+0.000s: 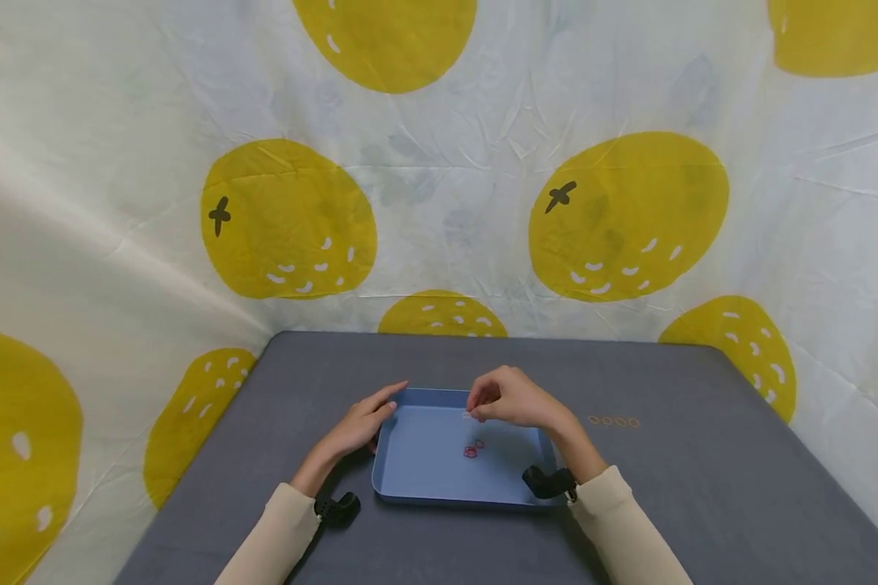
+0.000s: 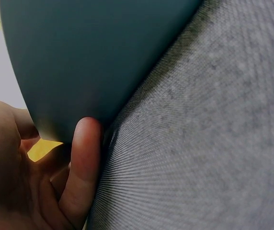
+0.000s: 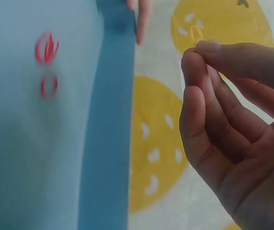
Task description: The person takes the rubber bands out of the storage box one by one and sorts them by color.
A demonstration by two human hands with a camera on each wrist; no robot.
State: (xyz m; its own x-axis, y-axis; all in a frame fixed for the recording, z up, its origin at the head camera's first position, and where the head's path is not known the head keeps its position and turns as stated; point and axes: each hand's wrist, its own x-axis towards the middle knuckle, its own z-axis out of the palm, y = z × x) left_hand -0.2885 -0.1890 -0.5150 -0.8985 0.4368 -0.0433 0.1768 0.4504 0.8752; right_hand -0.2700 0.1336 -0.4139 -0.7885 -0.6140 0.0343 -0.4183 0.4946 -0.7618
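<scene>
Left hand point(image 1: 358, 426) rested straight-fingered against blue tray point(image 1: 424, 487) edge. Right hand point(image 1: 515, 398) pinched small yellowish ring point(image 3: 196, 34) above tray; red rings point(image 1: 473, 448) lay inside.

A finger of the left hand point(image 2: 41, 177) pressed against the blue tray's point(image 2: 89, 52) underside, just above the grey tabletop point(image 2: 204, 143).

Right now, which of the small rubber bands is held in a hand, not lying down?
The pale yellowish band, pinched in the right hand's grip; the red bands lie in the blue tray, the orange ones on the table.
</scene>
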